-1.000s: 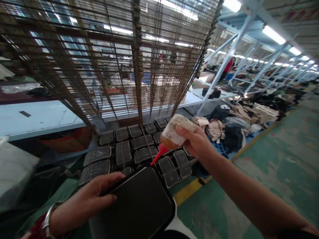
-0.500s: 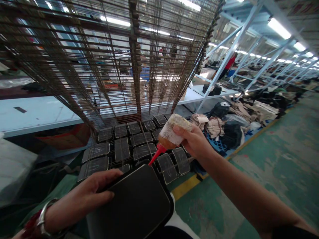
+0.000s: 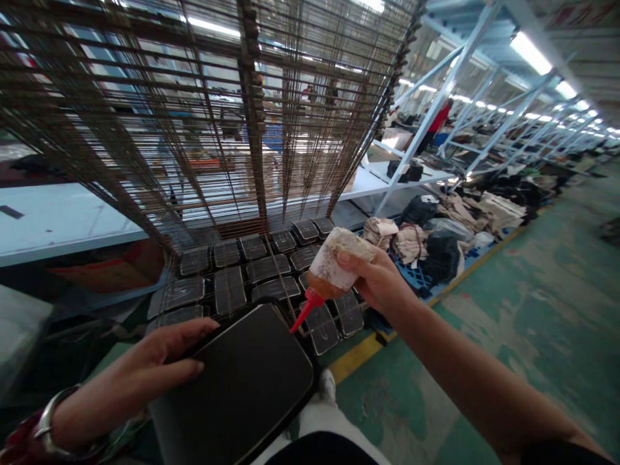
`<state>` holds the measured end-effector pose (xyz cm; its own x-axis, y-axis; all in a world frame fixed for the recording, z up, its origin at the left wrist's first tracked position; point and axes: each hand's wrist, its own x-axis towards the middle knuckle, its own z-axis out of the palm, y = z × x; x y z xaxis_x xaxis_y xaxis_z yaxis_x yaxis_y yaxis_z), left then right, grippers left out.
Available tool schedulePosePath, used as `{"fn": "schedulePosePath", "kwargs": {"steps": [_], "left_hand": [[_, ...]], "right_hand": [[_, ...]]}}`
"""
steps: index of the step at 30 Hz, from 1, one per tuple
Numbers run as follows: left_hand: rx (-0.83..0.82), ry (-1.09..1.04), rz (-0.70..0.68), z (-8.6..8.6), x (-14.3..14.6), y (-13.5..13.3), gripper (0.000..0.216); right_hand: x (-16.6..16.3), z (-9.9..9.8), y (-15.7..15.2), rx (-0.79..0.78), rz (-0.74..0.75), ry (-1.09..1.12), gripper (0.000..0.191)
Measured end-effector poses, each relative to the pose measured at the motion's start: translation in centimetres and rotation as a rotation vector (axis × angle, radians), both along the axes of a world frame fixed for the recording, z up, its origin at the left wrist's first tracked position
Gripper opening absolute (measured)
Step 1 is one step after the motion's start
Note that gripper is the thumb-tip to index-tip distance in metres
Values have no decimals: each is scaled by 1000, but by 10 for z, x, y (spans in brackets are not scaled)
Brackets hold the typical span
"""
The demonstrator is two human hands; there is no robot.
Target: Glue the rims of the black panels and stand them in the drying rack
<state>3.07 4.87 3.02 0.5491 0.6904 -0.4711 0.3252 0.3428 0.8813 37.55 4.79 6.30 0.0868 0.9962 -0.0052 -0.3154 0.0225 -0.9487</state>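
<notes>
My left hand point(image 3: 159, 361) grips a flat black panel point(image 3: 247, 387) with rounded corners and a thin pale line around its face. The thumb lies on top and the fingers are at its far left edge, partly hidden. In my right hand point(image 3: 375, 271) is a squeeze bottle point(image 3: 336, 261), whitish and stained, with amber liquid low inside. It is tipped down to the left, its red nozzle point(image 3: 306, 311) at the panel's right edge, just past the far corner. Whether liquid is coming out I cannot tell.
Beyond the panel, several dark rounded pieces point(image 3: 268, 268) lie in rows on a wire rack point(image 3: 256, 129), whose stacked layers tilt upward. To the left is a white table point(image 3: 62, 219). Bundled cloth pieces point(image 3: 411, 242) lie on blue pallets at the right, beside a green floor point(image 3: 484, 336).
The nozzle has passed from the panel's far corner to a spot along its right edge. The panel and my left hand have shifted slightly left in view.
</notes>
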Motion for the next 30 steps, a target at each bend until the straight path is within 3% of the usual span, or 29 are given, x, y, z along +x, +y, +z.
{"fn": "schedulePosePath", "kwargs": {"steps": [4, 10, 20, 30], "left_hand": [[-22, 3, 64, 0, -2, 2, 35], [5, -1, 270, 13, 10, -3, 34], [-94, -44, 535, 2, 11, -9, 54], [-304, -145, 423, -1, 17, -7, 54]], "right_hand": [[4, -3, -4, 4, -1, 1, 36], [8, -8, -10, -8, -34, -9, 35], [12, -21, -11, -16, -150, 83, 33], [8, -41, 0, -47, -328, 171, 37]]}}
